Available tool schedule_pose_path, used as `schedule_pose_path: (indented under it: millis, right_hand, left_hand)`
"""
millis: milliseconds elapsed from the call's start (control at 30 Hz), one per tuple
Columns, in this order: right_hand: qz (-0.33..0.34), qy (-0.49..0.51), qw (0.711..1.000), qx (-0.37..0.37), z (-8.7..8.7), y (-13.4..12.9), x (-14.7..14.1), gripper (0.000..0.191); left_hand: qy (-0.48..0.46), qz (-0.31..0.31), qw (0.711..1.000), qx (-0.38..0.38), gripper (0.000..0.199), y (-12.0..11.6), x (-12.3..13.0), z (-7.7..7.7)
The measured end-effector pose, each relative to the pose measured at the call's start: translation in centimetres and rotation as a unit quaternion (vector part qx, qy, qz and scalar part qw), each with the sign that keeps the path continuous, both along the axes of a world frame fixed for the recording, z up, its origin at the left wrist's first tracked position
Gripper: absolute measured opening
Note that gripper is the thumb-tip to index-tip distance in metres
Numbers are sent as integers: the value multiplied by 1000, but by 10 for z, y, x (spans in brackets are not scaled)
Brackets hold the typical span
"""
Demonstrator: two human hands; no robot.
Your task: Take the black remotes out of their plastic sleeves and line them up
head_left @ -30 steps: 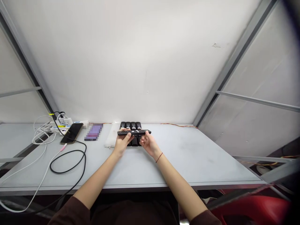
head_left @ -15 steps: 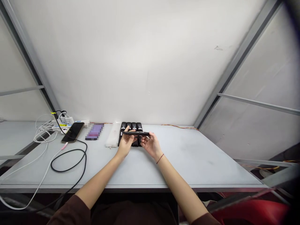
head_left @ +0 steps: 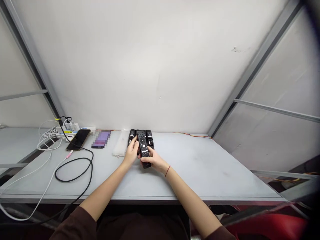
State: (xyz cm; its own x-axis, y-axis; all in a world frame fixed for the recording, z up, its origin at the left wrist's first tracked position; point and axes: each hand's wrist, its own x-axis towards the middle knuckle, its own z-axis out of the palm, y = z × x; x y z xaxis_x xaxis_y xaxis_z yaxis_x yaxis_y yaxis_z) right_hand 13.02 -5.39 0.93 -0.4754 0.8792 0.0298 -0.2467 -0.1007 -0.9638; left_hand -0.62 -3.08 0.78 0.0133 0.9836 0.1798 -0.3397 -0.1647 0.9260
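Observation:
A black remote control is held between both hands, its button side facing me and its long side pointing away from me. My left hand grips its left edge near the middle. My right hand holds the lower right part, thumb across the front near the bottom end. Behind it several black remote controls lie side by side on the table, partly covered by the held one and my hands. A clear plastic sleeve lies just left of them.
On the left of the table lie a dark phone, a pixelated purple phone-shaped thing and a looped black cable. A power strip with tangled white cables sits farther left. A white wall closes off the back.
The held remote control has turned from edge-on and crosswise to lengthwise, with its buttons facing me. My right hand has moved lower and to the left.

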Motion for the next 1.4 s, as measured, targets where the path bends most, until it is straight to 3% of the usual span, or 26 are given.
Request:
schedule_pose_path:
  millis: [100, 167, 233, 300, 367, 467, 567, 733, 800, 833, 900, 1000, 1167, 1400]
  right_hand:
    - [-27, -12, 1000, 11, -3, 1, -2, 42]
    - [-55, -26, 998, 14, -3, 2, -1, 40]
    - [-80, -42, 996, 11, 0, 3, 1, 38]
    - [-98, -53, 994, 3, 3, 2, 3, 35]
    - [-105, -60, 993, -2, 6, 2, 4, 34]
    - [-97, -69, 993, -5, 6, 3, 4, 36]
    - [-91, -75, 993, -1, 5, 4, 3, 37]
    - [-67, -104, 992, 7, 7, 2, 5, 36]
    - [-39, -118, 992, 14, 9, 0, 6, 36]
    - [-18, -124, 992, 15, 10, -2, 7, 36]
    - [39, -131, 991, 11, 14, -5, 9, 37]
    - [119, -145, 982, 13, 19, -10, 11, 38]
    - [154, -219, 962, 54, 20, -11, 14, 37]
    - [120, -292, 945, 89, 15, -6, 16, 44]
  left_hand:
    - [56, -14, 998, 37, 30, -1, -2, 4]
    - [84, 14, 995, 58, 25, 2, -11, 9]
    - [131, 98, 985, 59, 23, 9, -28, 14]
    - [215, 206, 954, 30, 20, 19, -50, 14]
    - [280, 263, 923, -30, 15, 29, -72, 9]
    - [313, 251, 913, -70, 11, 38, -93, -2]
    - [344, 234, 905, -85, 12, 42, -97, -9]
    - [381, 258, 885, -73, 9, 42, -92, 0]
    - [344, 270, 896, -80, 6, 41, -87, 7]
    - [284, 264, 916, -101, 6, 39, -83, 10]
    - [113, 218, 956, -160, 6, 37, -73, 16]
    - [-61, 125, 967, -213, 9, 32, -57, 22]
    - [-108, 77, 967, -217, 14, 26, -41, 25]
    - [-121, 74, 970, -198, 6, 19, -37, 25]
